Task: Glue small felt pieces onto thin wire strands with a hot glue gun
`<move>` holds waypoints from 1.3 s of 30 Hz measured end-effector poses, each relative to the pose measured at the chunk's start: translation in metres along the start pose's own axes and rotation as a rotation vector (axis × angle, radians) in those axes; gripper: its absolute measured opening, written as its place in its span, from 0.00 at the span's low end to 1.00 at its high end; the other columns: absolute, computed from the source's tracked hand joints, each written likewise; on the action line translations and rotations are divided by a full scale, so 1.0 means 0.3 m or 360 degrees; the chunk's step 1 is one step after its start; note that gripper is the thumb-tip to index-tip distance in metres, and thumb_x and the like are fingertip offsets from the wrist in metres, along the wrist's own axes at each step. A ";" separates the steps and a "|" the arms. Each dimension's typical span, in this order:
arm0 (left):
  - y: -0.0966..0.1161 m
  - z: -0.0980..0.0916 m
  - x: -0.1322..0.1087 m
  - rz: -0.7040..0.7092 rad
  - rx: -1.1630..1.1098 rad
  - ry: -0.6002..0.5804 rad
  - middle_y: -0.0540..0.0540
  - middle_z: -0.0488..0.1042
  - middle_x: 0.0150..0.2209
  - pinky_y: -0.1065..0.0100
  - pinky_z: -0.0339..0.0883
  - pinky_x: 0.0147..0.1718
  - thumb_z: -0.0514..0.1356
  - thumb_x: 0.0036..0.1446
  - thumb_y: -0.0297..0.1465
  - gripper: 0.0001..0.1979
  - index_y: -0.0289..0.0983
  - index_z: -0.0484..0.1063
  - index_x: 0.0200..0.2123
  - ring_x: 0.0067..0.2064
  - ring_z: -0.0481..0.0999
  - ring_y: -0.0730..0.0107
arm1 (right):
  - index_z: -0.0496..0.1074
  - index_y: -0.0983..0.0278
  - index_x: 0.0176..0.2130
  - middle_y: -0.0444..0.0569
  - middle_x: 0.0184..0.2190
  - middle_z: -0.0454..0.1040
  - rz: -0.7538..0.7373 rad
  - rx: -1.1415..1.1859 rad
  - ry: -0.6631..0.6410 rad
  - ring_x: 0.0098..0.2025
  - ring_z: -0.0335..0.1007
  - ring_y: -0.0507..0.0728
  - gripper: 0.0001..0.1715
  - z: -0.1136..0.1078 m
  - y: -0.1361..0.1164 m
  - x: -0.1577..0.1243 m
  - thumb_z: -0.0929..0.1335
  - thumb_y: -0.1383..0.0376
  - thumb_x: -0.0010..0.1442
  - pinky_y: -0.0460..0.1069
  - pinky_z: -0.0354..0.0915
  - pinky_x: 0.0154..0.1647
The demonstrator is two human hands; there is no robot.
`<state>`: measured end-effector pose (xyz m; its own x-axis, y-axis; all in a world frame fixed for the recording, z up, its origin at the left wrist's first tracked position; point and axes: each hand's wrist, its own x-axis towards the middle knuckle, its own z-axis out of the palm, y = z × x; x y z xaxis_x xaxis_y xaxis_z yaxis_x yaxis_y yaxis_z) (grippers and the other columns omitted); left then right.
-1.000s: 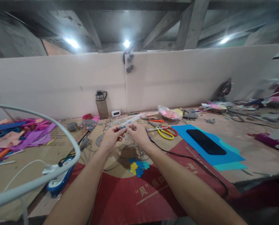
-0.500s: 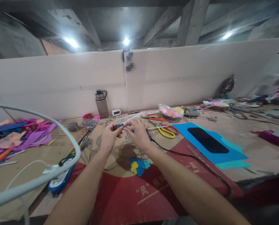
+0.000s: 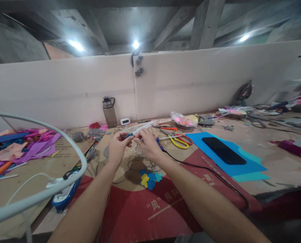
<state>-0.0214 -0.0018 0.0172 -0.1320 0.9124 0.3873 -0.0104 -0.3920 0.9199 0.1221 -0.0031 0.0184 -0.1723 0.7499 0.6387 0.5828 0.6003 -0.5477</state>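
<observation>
My left hand is closed in a pinch on a small dark-blue felt piece, partly hidden by the fingers. Close beside it, my right hand also has thumb and fingers pressed together; whatever lies between them is too small to make out. Below the hands, thin grey cord lies in loose loops on cardboard. Nearer to me sit several flower-shaped cut-outs, among them a yellow one and blue ones. By my right wrist lies a blue tool with a black cable.
Yellow-handled scissors lie to the right, then a black phone on blue sheets. A bottle stands at the back. Coloured scraps, a power strip and a pale curved tube occupy the left.
My right hand's fingers have drawn in and moved slightly down beside the blue piece. My left hand stays almost in place, still pinching it.
</observation>
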 end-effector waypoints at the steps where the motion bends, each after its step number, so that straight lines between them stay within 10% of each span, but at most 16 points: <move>1: -0.008 -0.002 0.007 -0.0031 -0.0060 0.0024 0.51 0.71 0.24 0.73 0.65 0.21 0.68 0.40 0.35 0.17 0.34 0.71 0.33 0.22 0.70 0.76 | 0.67 0.63 0.30 0.46 0.34 0.69 0.0011 0.0018 0.0029 0.40 0.58 0.56 0.06 0.001 0.002 0.001 0.65 0.64 0.58 0.50 0.49 0.39; 23: 0.018 0.009 -0.020 0.0082 0.0202 -0.0008 0.50 0.72 0.25 0.73 0.65 0.20 0.65 0.43 0.35 0.14 0.34 0.71 0.33 0.22 0.69 0.76 | 0.69 0.61 0.30 0.47 0.34 0.70 -0.0081 -0.0259 0.0233 0.42 0.57 0.58 0.06 -0.006 -0.021 -0.019 0.67 0.62 0.57 0.53 0.46 0.42; 31: -0.009 0.026 -0.007 -0.0171 -0.0286 -0.0035 0.51 0.72 0.26 0.74 0.63 0.20 0.69 0.36 0.33 0.19 0.34 0.70 0.34 0.20 0.68 0.79 | 0.63 0.63 0.27 0.45 0.29 0.66 0.0069 0.0285 0.0014 0.37 0.58 0.54 0.09 0.003 -0.006 0.004 0.65 0.63 0.56 0.49 0.53 0.39; 39: -0.010 -0.013 0.036 -0.0380 -0.0579 0.0140 0.54 0.68 0.22 0.79 0.61 0.18 0.71 0.32 0.30 0.18 0.34 0.69 0.29 0.20 0.66 0.83 | 0.63 0.62 0.28 0.43 0.26 0.63 0.0274 0.0787 0.0211 0.31 0.59 0.52 0.11 -0.037 0.018 0.028 0.59 0.59 0.58 0.48 0.57 0.36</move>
<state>-0.0267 0.0086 0.0183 -0.1672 0.9751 0.1455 -0.3972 -0.2017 0.8953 0.1325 0.0032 0.0268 0.0133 0.8268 0.5624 0.1449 0.5549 -0.8192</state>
